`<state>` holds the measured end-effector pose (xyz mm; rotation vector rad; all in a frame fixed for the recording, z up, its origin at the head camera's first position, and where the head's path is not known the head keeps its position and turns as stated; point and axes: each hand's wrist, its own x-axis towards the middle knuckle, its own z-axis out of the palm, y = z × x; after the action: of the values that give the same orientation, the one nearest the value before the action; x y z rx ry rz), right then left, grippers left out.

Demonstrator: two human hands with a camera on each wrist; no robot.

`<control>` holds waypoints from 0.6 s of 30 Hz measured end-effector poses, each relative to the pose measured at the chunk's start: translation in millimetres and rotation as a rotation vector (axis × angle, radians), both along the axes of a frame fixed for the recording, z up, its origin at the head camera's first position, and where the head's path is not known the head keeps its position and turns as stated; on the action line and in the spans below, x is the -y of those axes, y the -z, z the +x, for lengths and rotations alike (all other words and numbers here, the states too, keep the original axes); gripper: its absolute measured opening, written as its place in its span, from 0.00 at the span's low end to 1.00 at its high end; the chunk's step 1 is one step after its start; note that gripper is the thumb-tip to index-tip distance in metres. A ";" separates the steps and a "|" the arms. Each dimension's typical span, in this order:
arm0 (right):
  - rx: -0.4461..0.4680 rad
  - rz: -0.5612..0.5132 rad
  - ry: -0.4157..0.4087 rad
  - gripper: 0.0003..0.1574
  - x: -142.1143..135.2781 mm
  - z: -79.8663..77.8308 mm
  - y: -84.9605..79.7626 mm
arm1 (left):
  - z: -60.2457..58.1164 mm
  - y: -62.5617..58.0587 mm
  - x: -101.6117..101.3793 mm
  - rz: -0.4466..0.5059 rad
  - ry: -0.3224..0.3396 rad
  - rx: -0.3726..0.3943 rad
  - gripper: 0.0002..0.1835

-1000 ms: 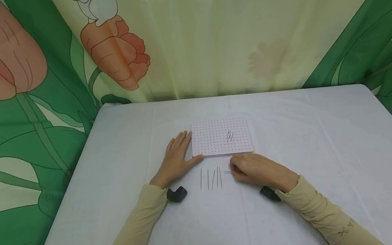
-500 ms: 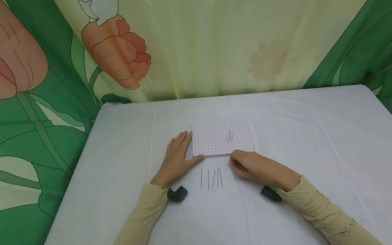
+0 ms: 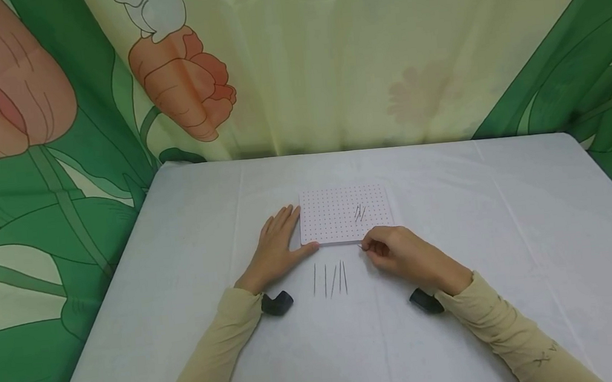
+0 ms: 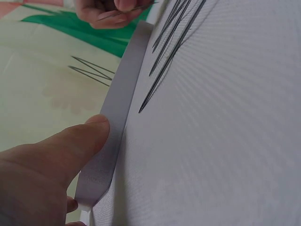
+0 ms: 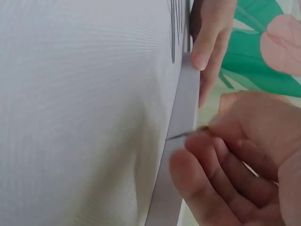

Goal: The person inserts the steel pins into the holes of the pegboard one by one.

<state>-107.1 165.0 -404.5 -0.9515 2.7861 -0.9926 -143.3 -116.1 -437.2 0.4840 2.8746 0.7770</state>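
A white pegboard (image 3: 324,213) with rows of small holes lies on the table. My left hand (image 3: 275,251) rests beside its near left corner, fingers straight, with the thumb (image 4: 96,134) touching the front edge. Close to the board's near right edge, my right hand (image 3: 407,255) pinches a thin dark needle (image 5: 176,137) between thumb and fingers; part of the needle is hidden by them. Several needles (image 3: 359,212) stand tilted in the board's right half. In front of the board, several more needles (image 3: 331,280) lie roughly side by side on the cloth.
White cloth (image 3: 476,200) covers the table, whose far edge meets a printed curtain (image 3: 349,60). A black device (image 3: 276,303) sits at the left wrist, and another black device (image 3: 426,301) at the right wrist.
My right hand has risen from beside the loose needles toward the board's near edge, turning the pinched needle from lying level to slanted. The left hand stays where it was.
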 end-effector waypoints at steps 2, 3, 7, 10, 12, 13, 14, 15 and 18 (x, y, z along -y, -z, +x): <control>-0.013 -0.024 0.024 0.06 -0.5 -0.6 -1.1 | 0.2 -0.2 0.3 0.001 0.001 0.000 0.50; -0.019 -0.036 0.035 0.06 -0.7 -1.2 -1.3 | 0.3 -0.2 0.5 0.001 0.001 0.001 0.50; -0.020 -0.067 0.074 0.06 -1.4 -4.2 -2.1 | 0.8 -0.7 0.7 0.008 0.000 0.006 0.50; 0.002 -0.108 0.115 0.06 -2.1 -5.7 -3.1 | 1.0 -1.2 0.7 0.010 -0.003 0.010 0.50; 0.018 -0.144 0.149 0.04 -2.8 -6.3 -3.9 | 1.0 -1.3 0.7 0.010 -0.003 0.007 0.50; 0.022 -0.165 0.162 0.04 -3.4 -6.7 -4.0 | 0.9 -1.4 0.7 0.010 -0.002 0.005 0.50; 0.026 -0.185 0.176 0.04 -3.9 -7.0 -4.1 | 0.8 -1.4 0.6 0.008 -0.002 0.003 0.50; 0.026 -0.202 0.190 0.04 -4.4 -7.3 -4.1 | 0.7 -1.2 0.7 0.010 0.000 0.001 0.50; 0.015 -0.236 0.221 0.02 -5.6 -8.4 -3.5 | 0.6 -0.5 0.7 0.016 0.001 -0.004 0.50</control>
<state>-115.5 170.6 -401.0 -0.6578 2.8538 -1.3769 -142.7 -116.9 -436.6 0.4898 2.8730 0.8008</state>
